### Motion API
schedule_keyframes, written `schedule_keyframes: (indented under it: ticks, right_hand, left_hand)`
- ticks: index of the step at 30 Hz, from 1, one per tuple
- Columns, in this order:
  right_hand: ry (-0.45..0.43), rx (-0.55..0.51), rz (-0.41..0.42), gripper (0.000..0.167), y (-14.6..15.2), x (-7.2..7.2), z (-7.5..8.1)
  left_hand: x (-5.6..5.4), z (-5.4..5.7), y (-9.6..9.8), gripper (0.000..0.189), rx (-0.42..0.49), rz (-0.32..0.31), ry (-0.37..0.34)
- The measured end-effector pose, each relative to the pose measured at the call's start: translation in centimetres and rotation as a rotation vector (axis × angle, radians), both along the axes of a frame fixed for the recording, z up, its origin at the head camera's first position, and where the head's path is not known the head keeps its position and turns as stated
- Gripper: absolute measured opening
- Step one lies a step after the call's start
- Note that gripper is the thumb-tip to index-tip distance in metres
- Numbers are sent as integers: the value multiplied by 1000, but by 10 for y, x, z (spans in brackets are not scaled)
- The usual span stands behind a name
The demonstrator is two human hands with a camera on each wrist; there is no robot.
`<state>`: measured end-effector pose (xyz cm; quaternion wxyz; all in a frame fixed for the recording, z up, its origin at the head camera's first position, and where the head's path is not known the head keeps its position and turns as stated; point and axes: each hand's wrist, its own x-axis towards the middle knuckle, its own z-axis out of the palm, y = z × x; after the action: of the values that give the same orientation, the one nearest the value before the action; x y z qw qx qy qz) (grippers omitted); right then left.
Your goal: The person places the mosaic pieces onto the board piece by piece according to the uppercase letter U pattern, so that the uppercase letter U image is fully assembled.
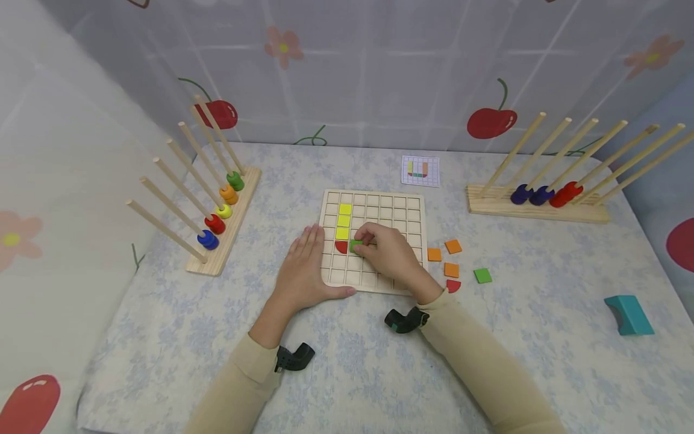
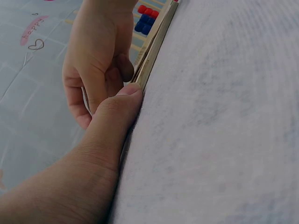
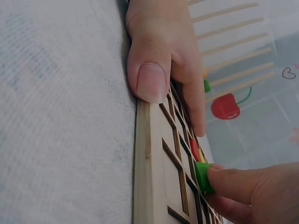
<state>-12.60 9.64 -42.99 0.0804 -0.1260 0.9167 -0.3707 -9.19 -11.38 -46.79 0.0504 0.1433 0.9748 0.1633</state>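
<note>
A wooden grid board (image 1: 409,215) lies on the table, with my left hand (image 1: 303,274) at its lower left corner. The straight fingers of that hand run along the left side, and its thumb presses the near edge. Between thumb and fingers my right hand (image 1: 391,252) pinches a green square tile (image 3: 203,177), tilted over a cell of the grid. Just left of this tile sits a red rounded piece (image 1: 341,247) in its own cell. Above the red piece, three yellow square tiles (image 1: 343,221) form a column.
Right of the board lie three orange tiles (image 1: 452,270), a green tile (image 1: 482,275) and a red rounded piece (image 1: 453,286). A pattern card (image 1: 420,171) is behind it. Peg stands with coloured beads flank it: left stand (image 1: 230,237), right stand (image 1: 488,206). A teal block (image 1: 633,315) sits far right.
</note>
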Motion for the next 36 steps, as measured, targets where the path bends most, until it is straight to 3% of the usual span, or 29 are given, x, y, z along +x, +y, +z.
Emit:
schedule_keyframes:
  ticks: [25,30,36]
  right_hand:
    - [54,111,68,18,6,7,0]
    - [46,108,73,20,14,12,6]
    - [32,94,66,35,36,22,18]
  left_hand:
    - [1,0,1,145,-12,-5,-20]
    - [1,-1,1,145,-6,-5,-10]
    - [1,-1,1,145,-3,-5,-1]
